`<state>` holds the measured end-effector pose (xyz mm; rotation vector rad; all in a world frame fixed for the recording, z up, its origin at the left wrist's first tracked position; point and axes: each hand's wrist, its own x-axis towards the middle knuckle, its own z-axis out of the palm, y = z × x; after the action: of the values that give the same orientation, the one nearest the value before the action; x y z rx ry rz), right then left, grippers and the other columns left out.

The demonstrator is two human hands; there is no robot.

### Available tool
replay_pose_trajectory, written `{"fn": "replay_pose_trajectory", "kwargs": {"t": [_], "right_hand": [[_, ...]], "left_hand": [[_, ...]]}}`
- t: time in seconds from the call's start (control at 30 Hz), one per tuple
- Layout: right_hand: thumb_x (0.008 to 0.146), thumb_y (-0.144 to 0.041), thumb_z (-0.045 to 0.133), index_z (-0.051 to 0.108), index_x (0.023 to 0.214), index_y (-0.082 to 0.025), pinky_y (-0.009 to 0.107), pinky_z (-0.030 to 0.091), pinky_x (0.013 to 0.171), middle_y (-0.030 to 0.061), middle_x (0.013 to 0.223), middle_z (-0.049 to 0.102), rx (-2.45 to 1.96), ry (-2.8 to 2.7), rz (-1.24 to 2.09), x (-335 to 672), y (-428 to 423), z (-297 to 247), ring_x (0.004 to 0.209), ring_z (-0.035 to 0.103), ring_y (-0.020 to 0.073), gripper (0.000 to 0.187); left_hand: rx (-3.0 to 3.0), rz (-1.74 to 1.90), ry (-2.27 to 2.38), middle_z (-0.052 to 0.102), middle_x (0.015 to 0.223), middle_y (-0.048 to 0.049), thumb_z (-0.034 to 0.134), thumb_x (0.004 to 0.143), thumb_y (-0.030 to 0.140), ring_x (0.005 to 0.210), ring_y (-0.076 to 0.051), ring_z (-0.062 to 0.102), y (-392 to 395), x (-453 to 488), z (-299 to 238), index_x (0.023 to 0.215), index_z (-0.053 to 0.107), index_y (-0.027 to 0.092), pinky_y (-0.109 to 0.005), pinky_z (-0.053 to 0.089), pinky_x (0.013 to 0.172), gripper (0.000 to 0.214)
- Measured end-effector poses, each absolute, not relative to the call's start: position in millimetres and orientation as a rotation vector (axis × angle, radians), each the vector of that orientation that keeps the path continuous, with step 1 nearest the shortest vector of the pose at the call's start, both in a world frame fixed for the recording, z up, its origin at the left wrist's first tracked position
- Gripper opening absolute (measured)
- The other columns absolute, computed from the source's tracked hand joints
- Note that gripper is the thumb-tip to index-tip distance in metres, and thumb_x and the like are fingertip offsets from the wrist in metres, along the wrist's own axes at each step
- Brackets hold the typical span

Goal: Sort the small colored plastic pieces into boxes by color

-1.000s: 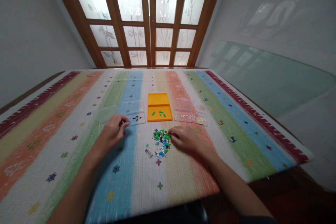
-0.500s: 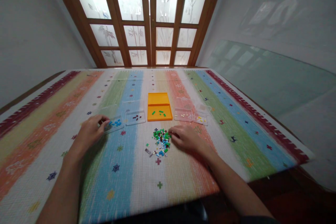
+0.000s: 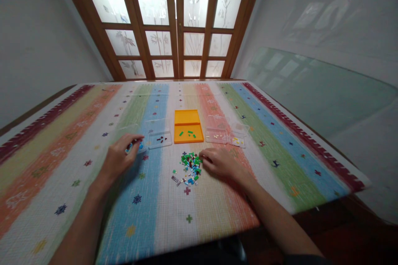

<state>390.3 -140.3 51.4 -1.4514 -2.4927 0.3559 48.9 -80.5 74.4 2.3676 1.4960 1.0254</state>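
Note:
My left hand (image 3: pixel 122 154) hovers over the clear box with blue bricks (image 3: pixel 140 146), hiding much of it. Its thumb and index finger are bent toward each other; whatever is between them is too small to make out. At the right edge of a mixed pile of small toy bricks (image 3: pixel 192 165) rests my right hand (image 3: pixel 219 162). Its fingers are curled together at the pile, and their tips are partly hidden. Green, blue, white and dark red bricks make up the pile, with a grey piece (image 3: pixel 174 178) at its lower left.
A yellow case (image 3: pixel 188 141) lies open with several green bricks. To its left is a clear box (image 3: pixel 159 145) with dark red bricks. On the right are clear boxes with cream bricks (image 3: pixel 217 136) and yellow bricks (image 3: pixel 235 140). A striped cloth (image 3: pixel 168 223) covers the table.
My left hand has moved right, from the left end of the blue-brick box to over it, toward the dark red bricks. My right hand has stayed at the pile.

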Motion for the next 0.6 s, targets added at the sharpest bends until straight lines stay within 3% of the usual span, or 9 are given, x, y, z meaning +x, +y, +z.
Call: {"fn": "replay_pose_trajectory", "kwargs": {"t": [0.23,0.43,0.6], "right_hand": [[0.088,-0.011,0.050,0.063,0.081,-0.018,0.029,0.028,0.061,0.0046,0.077,0.068,-1.452,-2.482,0.370,390,-140,53,0.064,0.051,0.0127,0.017],[0.088,-0.011,0.050,0.066,0.083,-0.016,0.028,0.028,0.062,0.0050,0.079,0.069,-1.445,-2.488,0.372,390,-140,52,0.065,0.051,0.0125,0.017],[0.088,-0.011,0.051,0.066,0.083,-0.016,0.029,0.027,0.061,0.0050,0.078,0.068,-1.441,-2.486,0.370,390,-140,51,0.064,0.050,0.0125,0.017]], "left_hand": [[2.480,0.769,0.862,0.068,0.094,-0.0067,0.052,0.098,0.025,0.089,-0.019,0.064,-113,125,50,0.101,0.068,0.020,-0.035,0.054,0.081,0.017],[2.563,0.653,0.812,0.064,0.096,-0.0091,0.053,0.097,0.022,0.091,-0.023,0.060,-125,143,34,0.113,0.068,0.018,-0.039,0.053,0.079,0.022],[2.607,0.643,0.890,0.062,0.091,-0.0082,0.053,0.097,0.023,0.087,-0.023,0.059,-122,141,34,0.099,0.066,0.018,-0.039,0.051,0.078,0.015]]}}
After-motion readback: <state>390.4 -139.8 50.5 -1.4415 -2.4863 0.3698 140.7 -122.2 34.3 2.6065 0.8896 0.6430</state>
